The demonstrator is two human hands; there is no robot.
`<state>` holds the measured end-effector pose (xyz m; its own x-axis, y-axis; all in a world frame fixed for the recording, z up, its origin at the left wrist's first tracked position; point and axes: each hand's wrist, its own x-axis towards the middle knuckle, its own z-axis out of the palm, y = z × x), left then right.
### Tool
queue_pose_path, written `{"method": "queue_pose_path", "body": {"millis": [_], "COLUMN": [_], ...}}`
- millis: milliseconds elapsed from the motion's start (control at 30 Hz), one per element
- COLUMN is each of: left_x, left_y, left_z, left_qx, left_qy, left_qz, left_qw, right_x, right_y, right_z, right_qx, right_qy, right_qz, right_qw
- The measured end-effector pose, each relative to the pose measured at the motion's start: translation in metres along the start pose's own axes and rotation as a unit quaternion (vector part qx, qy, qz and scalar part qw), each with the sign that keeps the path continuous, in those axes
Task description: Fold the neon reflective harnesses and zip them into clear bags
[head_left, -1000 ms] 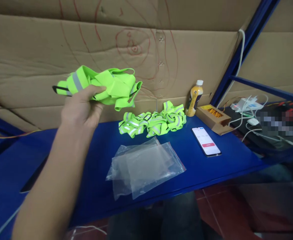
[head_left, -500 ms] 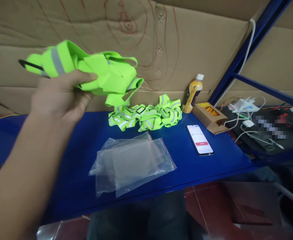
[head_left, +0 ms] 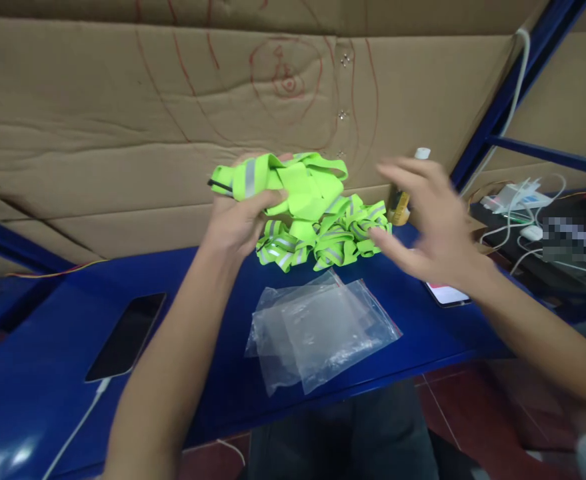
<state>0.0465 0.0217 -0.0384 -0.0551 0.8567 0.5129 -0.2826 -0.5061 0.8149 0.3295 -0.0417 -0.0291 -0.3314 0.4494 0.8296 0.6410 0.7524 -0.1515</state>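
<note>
My left hand (head_left: 243,217) grips a bundled neon-green reflective strap (head_left: 303,183) with grey stripes and a black piece at its left end. The bundle is held up above the blue table (head_left: 213,400), in front of the cardboard. My right hand (head_left: 430,223) is raised to the right of it, fingers apart and slightly blurred, holding nothing. Behind and below, a heap of more reflective straps (head_left: 340,243) lies along the back of the table. Several clear plastic bags (head_left: 323,333) with red-edged openings lie overlapping in front of the heap.
A dark phone (head_left: 127,337) with a white cable lies at the left. Another phone (head_left: 450,295), its screen lit, is partly covered by my right arm. A yellow-labelled bottle (head_left: 400,208) stands behind my right hand. White cables and a power strip (head_left: 517,198) are at the right.
My left hand has brought the strap bundle rightward and lower, towards the heap. My right hand has come into view from the right. The view has swung left, showing the dark phone.
</note>
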Motion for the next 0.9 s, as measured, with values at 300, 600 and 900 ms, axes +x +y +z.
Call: {"method": "queue_pose_path", "body": {"millis": [300,600,900], "left_x": [0.002,-0.006,0.008], "left_y": [0.007,0.033,-0.015], "left_z": [-0.014,-0.008,0.002], "left_qx": [0.053,-0.003,0.007], "left_qy": [-0.065,-0.075,0.187], "left_qz": [0.142,0.024,0.073], "left_qw": [0.986,0.997,0.980], "right_x": [0.097,0.087,0.084], "right_y": [0.002,-0.002,-0.025], "right_z": [0.090,0.072,0.113], "right_qx": [0.431,0.440,0.260], "right_qy": [-0.199,-0.028,-0.047], "right_qz": [0.112,0.195,0.077], "right_qw": [0.873,0.876,0.961]}}
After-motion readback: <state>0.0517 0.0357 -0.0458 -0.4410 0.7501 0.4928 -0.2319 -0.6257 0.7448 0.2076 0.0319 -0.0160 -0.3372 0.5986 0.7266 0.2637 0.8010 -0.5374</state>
